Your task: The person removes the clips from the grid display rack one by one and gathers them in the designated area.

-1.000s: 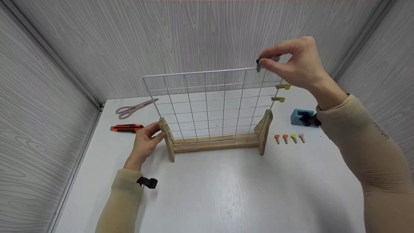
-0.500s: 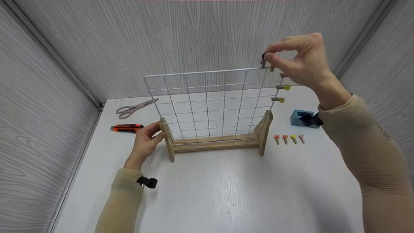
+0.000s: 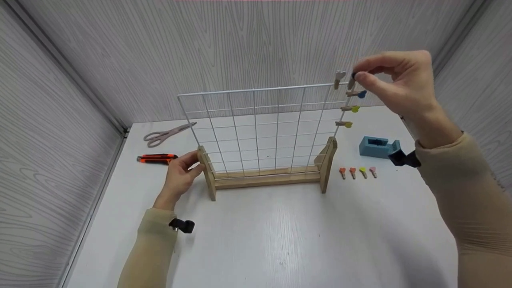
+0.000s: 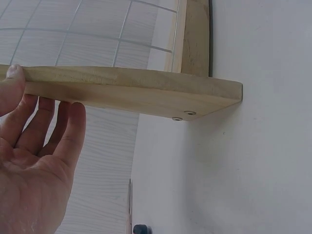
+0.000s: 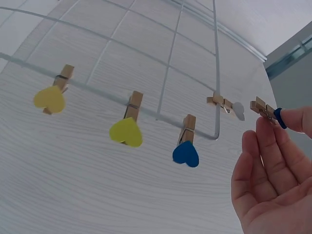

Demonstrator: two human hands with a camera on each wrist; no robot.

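Nearest me, the left hand (image 3: 179, 176) pinches the left side of a pale wooden stand (image 3: 268, 182) on the white table (image 3: 280, 240); farther off, the right hand (image 3: 404, 82) pinches a dark-blue-topped wooden clip (image 5: 262, 107), just beside the top right corner of the white wire grid (image 3: 254, 90).

Can't read any words, numbers or brand names here. Can see small dark squiggles (image 3: 499, 184) on the right sleeve (image 3: 466, 200), but too blurry to make out.

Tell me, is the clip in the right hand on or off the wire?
Off: a gap shows between the clip and the wire grid.
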